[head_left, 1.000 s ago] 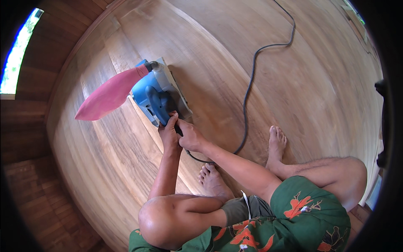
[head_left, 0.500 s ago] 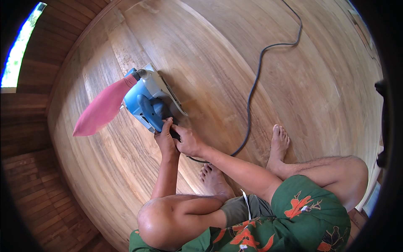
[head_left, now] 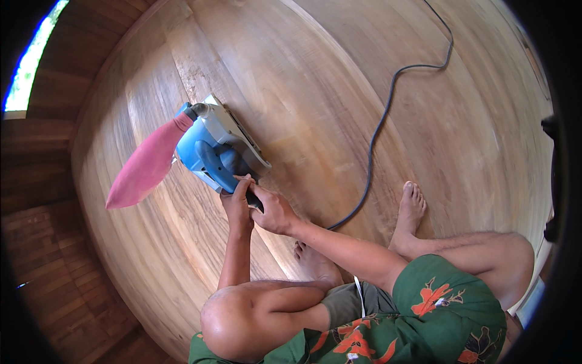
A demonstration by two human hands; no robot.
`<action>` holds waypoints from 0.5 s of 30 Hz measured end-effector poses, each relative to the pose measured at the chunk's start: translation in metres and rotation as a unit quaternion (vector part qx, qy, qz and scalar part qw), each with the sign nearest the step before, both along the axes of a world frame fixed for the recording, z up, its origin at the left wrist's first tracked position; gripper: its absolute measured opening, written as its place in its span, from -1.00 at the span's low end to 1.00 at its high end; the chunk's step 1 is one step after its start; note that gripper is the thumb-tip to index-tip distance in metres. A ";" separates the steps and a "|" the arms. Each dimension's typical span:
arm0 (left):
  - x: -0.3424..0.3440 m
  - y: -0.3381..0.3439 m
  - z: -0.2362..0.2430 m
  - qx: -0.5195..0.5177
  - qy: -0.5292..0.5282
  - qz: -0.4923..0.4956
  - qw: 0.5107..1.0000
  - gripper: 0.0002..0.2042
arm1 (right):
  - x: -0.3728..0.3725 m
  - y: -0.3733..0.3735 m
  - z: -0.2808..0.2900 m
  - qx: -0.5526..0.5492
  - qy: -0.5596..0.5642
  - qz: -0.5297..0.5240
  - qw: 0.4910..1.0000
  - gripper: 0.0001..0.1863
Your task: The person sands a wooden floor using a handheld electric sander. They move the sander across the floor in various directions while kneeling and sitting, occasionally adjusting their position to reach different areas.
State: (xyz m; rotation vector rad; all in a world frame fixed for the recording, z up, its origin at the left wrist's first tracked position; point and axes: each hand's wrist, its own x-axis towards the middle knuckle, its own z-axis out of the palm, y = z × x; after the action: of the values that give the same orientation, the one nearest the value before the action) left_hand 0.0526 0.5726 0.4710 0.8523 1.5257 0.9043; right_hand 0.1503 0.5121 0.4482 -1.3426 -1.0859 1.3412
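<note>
A blue and grey belt sander [head_left: 203, 145] with a pink cloth dust bag [head_left: 145, 164] sits on the wooden floor in front of me, left of the middle. My left hand [head_left: 235, 203] is closed at the rear end of its blue handle, thumb on top. Beside it, my right hand [head_left: 274, 210] wraps the same rear end, and the two hands touch. Between them shows a short dark part of the grip. The bag bulges out to the sander's left. Contact between the sander's underside and the floor is hidden.
A dark power cord [head_left: 371, 164] curves over the wooden floor [head_left: 303, 115] on the right and passes behind my right forearm. My bare feet [head_left: 412, 203] rest on the boards, knees bent to either side. A wooden plank wall [head_left: 42, 164] with a bright opening borders the left.
The view has shifted slightly, so cord and floor appear farther right. Both hands stay at the sander's rear end, slightly lower in the picture. The bag's tip sits a little lower.
</note>
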 end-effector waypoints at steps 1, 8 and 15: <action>0.000 0.000 0.000 0.002 0.003 -0.003 1.000 -0.91 | -0.001 0.000 0.000 -0.003 0.000 -0.001 1.000 -0.30; -0.005 0.000 -0.002 0.009 0.005 -0.039 0.999 -0.90 | -0.003 -0.006 0.008 0.007 -0.013 -0.025 1.000 -0.30; -0.002 -0.004 0.006 -0.018 -0.051 -0.028 0.998 -0.90 | -0.010 -0.013 0.020 0.026 0.005 -0.063 0.998 -0.33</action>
State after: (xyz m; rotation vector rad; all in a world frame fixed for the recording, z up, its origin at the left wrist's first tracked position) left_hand 0.0503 0.5687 0.4767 0.8063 1.4189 0.8639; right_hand 0.1399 0.4993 0.4678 -1.3423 -1.0067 1.2177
